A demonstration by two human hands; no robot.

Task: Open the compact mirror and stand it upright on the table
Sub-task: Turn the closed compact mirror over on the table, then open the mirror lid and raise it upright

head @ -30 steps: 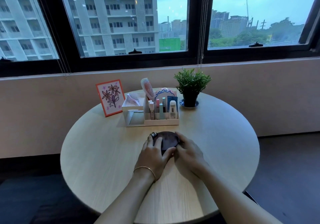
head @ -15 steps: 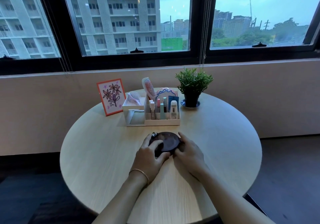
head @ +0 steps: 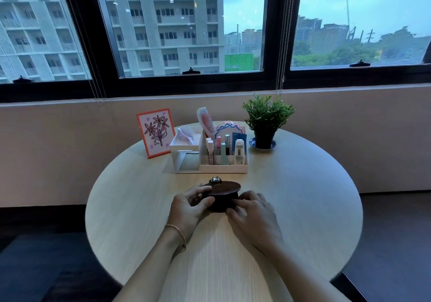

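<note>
Cool, dim daylight enters through the black-framed windows [head: 275, 33] behind the round pale wood-grain table [head: 303, 208]. Tabletop evenly lit, shadows soft and faint. Wide-angle bowing at window frame edges. Floor beside table near-black. Slight overall softness; no glare.

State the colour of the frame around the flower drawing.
Orange-red frame, clearest in the head view.
</note>
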